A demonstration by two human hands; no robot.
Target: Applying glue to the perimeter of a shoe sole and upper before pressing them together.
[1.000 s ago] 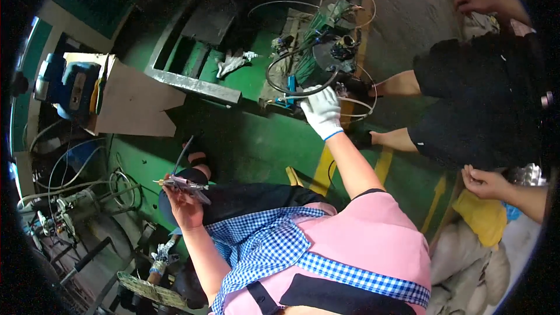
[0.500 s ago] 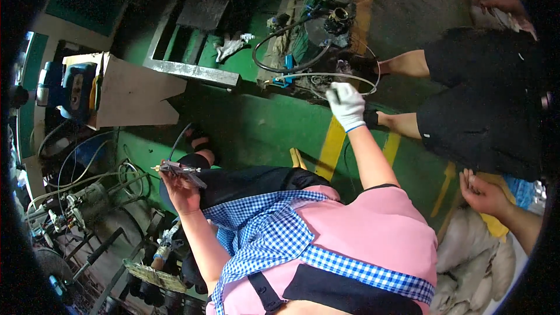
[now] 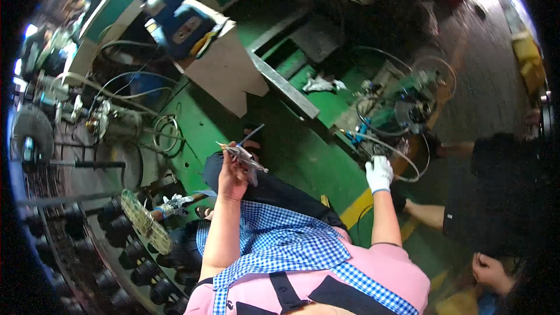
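Note:
My bare left hand (image 3: pixel 232 182) is closed round a grey metallic hand tool (image 3: pixel 248 157) with a thin brass-coloured tip, held above my dark-trousered leg. A narrow bluish-grey tube (image 3: pixel 253 132) rises beside this tool; whether it joins on cannot be told. My right hand (image 3: pixel 379 175), in a white knitted glove, is stretched forward with its fingers curled in. Close to its fingertips passes a pale looped hose (image 3: pixel 402 154), by a blue fitting (image 3: pixel 357 136) on the floor equipment. What the gloved fingers hold, if anything, is hidden.
Ahead lies a metal frame (image 3: pixel 286 88) on the green floor, left of it a cardboard box (image 3: pixel 224 70) with a blue machine (image 3: pixel 184 26). A fan (image 3: pixel 32 140) and rows of black round parts (image 3: pixel 140 271) stand left. Another person's hand (image 3: pixel 489 272) and black-clothed legs are at right.
The whole view has swung leftward, so the surroundings shift right and down. My left hand still holds the tool; my gloved right hand stays stretched out near the hose.

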